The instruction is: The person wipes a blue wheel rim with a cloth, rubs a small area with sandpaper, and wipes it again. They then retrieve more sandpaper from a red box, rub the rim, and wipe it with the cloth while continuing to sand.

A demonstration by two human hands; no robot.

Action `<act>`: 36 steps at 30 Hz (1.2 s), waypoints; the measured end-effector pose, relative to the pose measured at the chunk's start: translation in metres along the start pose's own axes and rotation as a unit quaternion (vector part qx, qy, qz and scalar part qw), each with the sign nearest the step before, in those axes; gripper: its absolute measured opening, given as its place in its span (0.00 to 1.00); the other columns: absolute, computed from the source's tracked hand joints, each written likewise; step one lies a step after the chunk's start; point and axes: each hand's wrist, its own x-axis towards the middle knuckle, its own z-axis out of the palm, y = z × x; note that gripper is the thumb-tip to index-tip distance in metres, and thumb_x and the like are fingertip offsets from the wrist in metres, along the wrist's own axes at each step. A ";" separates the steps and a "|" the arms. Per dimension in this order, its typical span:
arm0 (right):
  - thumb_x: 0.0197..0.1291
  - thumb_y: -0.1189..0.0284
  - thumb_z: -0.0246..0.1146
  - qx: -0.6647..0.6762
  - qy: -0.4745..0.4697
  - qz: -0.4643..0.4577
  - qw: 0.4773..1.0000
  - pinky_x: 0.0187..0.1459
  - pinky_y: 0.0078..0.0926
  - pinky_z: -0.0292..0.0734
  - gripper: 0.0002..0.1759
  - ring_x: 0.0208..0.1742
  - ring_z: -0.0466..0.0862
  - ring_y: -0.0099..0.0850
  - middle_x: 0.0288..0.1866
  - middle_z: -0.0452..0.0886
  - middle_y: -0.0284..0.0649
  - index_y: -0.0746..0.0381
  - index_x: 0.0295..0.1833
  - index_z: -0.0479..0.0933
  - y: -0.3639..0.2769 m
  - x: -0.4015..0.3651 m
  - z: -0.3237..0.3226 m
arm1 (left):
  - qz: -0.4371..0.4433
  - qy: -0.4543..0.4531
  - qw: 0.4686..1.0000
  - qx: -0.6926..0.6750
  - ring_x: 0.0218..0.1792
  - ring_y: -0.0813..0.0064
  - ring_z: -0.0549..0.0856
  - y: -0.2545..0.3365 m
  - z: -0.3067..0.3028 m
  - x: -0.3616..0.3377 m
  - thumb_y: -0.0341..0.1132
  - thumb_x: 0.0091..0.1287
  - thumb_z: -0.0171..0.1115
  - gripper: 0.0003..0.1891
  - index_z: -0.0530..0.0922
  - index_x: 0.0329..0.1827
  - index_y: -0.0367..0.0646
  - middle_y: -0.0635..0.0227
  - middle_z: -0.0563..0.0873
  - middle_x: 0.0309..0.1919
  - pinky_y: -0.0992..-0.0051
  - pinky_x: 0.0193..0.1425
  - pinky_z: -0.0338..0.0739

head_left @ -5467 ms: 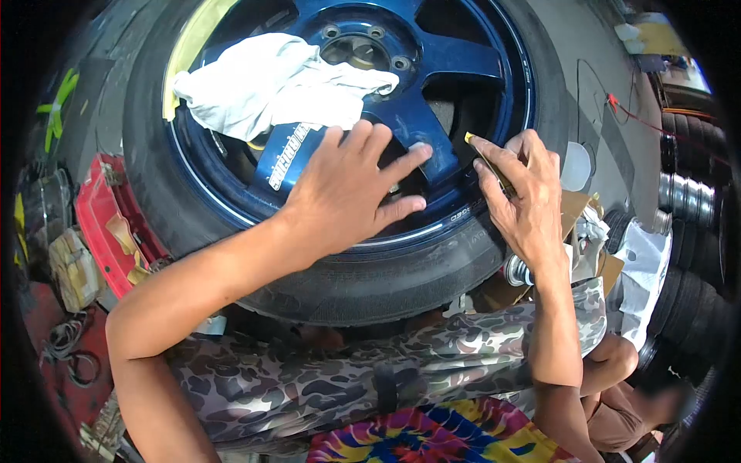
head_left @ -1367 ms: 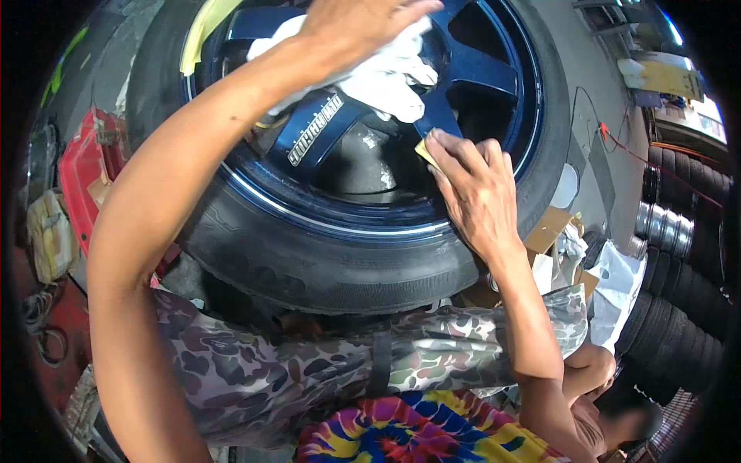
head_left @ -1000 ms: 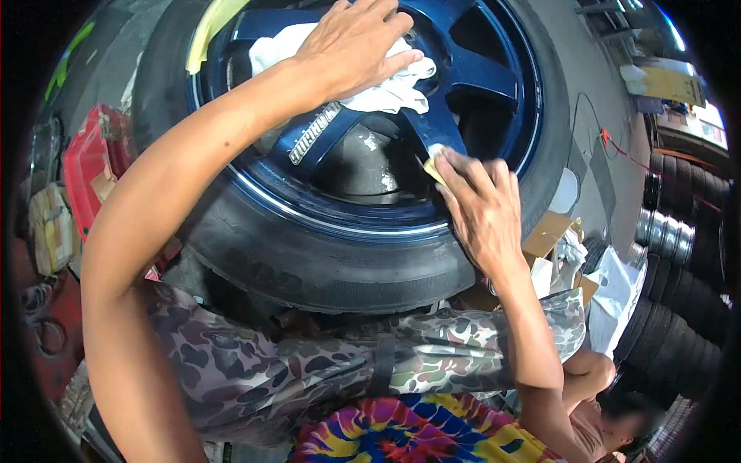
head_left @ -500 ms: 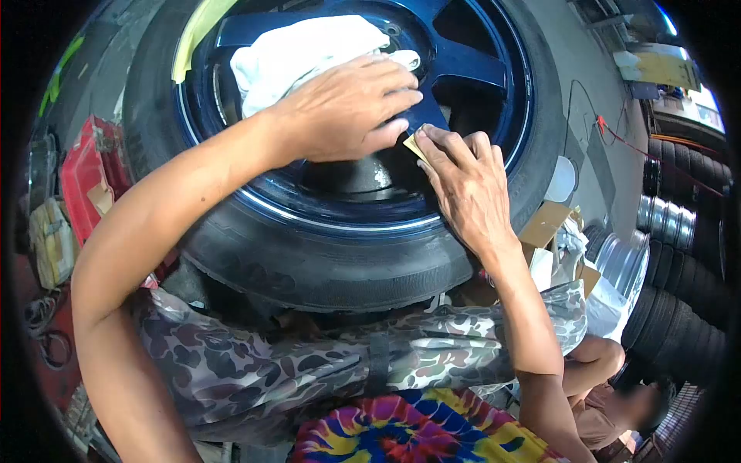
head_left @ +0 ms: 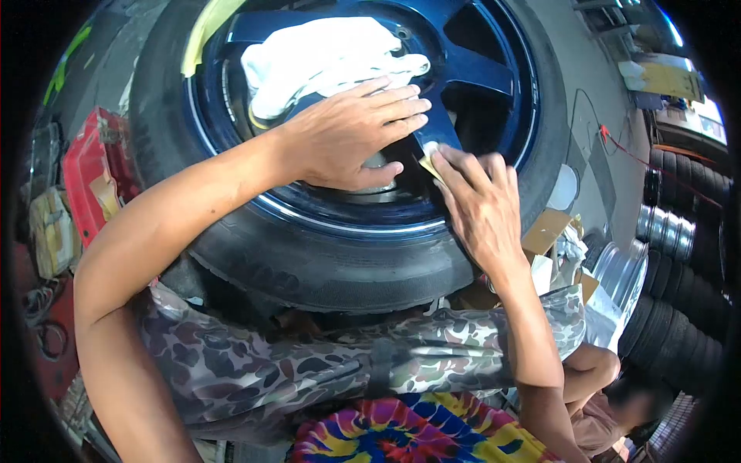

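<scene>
A tyre (head_left: 332, 270) lies flat in front of me, with a dark blue spoked rim (head_left: 478, 73) inside it. My left hand (head_left: 359, 135) has its fingers spread over the rim, beside a bunched white cloth (head_left: 324, 58), and holds nothing. My right hand (head_left: 482, 201) pinches a small yellowish piece (head_left: 431, 168) against a blue spoke, at the lower right of the rim. Its fingertips are bent over that piece. A yellow strip (head_left: 207, 35) lies on the rim's upper left edge.
A red case (head_left: 91, 181) lies at the left. Stacked tyres (head_left: 668, 328) and silver rims (head_left: 621, 266) stand at the right, near an open cardboard box (head_left: 546, 231). Another person (head_left: 606, 420) sits at the lower right. A red cable (head_left: 641, 158) crosses the floor.
My right hand has moved slightly down along the spoke with the yellowish piece. My left hand's fingers are spread a little wider. The view has shifted slightly.
</scene>
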 end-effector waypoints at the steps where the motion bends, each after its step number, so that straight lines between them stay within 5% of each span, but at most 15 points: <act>1: 0.69 0.68 0.72 0.003 0.010 -0.002 1.000 0.51 0.37 0.70 0.23 0.51 0.76 0.36 0.67 0.85 0.30 0.58 0.68 0.86 0.002 0.008 0.004 | 0.006 0.000 1.000 -0.004 0.86 0.54 0.69 0.001 0.001 0.003 0.45 0.73 0.70 0.36 0.75 0.82 0.40 0.51 0.76 0.82 0.51 0.93 0.57; 17: 0.63 0.69 0.74 -0.013 -0.005 0.001 1.000 0.60 0.41 0.72 0.29 0.66 0.77 0.40 0.69 0.84 0.32 0.60 0.71 0.84 -0.006 -0.008 0.000 | -0.010 -0.005 1.000 -0.007 0.88 0.55 0.65 0.005 0.002 -0.001 0.48 0.71 0.73 0.42 0.70 0.86 0.40 0.53 0.70 0.86 0.49 0.94 0.53; 30: 0.64 0.71 0.73 0.003 0.028 -0.014 1.000 0.60 0.41 0.72 0.27 0.67 0.77 0.41 0.67 0.84 0.36 0.61 0.70 0.84 -0.004 0.017 0.007 | -0.010 -0.022 1.000 -0.003 0.89 0.54 0.64 0.007 0.006 0.001 0.54 0.73 0.71 0.43 0.70 0.87 0.42 0.54 0.70 0.87 0.48 0.94 0.52; 36: 0.61 0.71 0.74 0.034 -0.021 -0.012 0.999 0.58 0.40 0.71 0.17 0.64 0.78 0.38 0.54 0.88 0.35 0.61 0.56 0.90 -0.004 -0.001 -0.021 | -0.016 -0.008 1.000 0.006 0.89 0.54 0.65 0.004 0.007 -0.002 0.55 0.71 0.73 0.45 0.70 0.86 0.41 0.54 0.69 0.87 0.48 0.94 0.52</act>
